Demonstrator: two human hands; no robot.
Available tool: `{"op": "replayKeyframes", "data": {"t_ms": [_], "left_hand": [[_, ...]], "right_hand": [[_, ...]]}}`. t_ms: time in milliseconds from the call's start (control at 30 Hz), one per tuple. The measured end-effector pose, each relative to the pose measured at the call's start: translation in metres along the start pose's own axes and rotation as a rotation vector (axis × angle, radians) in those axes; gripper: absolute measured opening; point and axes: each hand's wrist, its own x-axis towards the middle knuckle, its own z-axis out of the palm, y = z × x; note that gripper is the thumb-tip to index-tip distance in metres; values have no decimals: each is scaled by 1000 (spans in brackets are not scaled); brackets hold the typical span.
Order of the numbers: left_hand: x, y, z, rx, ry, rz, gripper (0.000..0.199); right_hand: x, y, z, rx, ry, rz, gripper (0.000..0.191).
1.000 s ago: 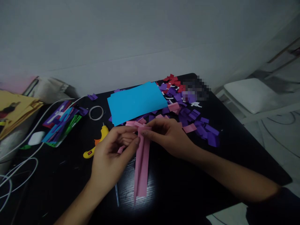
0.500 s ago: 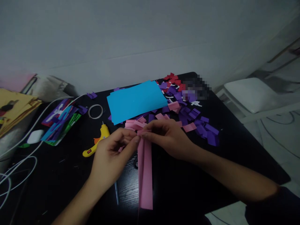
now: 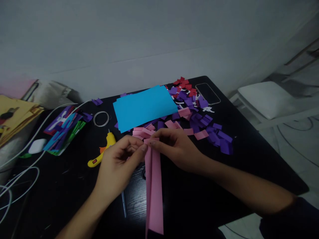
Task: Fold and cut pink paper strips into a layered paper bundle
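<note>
A long pink paper strip (image 3: 156, 189), creased lengthwise, hangs down towards me over the black table. My left hand (image 3: 122, 159) pinches its far end at the left edge between thumb and fingers. At the same end, my right hand (image 3: 178, 147) grips the strip with thumb and forefinger closed on it. Just beyond my fingers lie small cut pink paper pieces (image 3: 143, 132). A yellow glue gun (image 3: 104, 150) rests left of my left hand. Under the hands, a dark looped handle (image 3: 144, 173) is partly hidden by the strip.
Blue paper sheets (image 3: 146, 108) lie at the back, with purple paper pieces (image 3: 199, 121) and red ones (image 3: 184, 83) to their right. A phone (image 3: 208, 93) is at the far corner. On the left are a tape roll (image 3: 101, 118), white cables (image 3: 37, 172) and coloured strips (image 3: 66, 127).
The pink strip's near end has come closer to me, and its far end now shows more flatly between my fingertips. Both hands stay in nearly the same place.
</note>
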Motion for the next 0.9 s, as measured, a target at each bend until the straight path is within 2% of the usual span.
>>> {"op": "replayKeyframes", "data": {"t_ms": [200, 367, 533, 900], "left_hand": [[0, 1, -3, -21, -49, 0, 12], [4, -1, -13, -82, -60, 47, 3], [5, -4, -18, -40, -50, 109, 11], [3, -8, -14, 77, -4, 134, 9]], "right_hand": [[1, -5, -3, 19, -60, 9, 19], [2, -8, -5, 94, -140, 52, 26], [3, -6, -7, 168, -225, 52, 28], [1, -6, -3, 155, -142, 56, 24]]}}
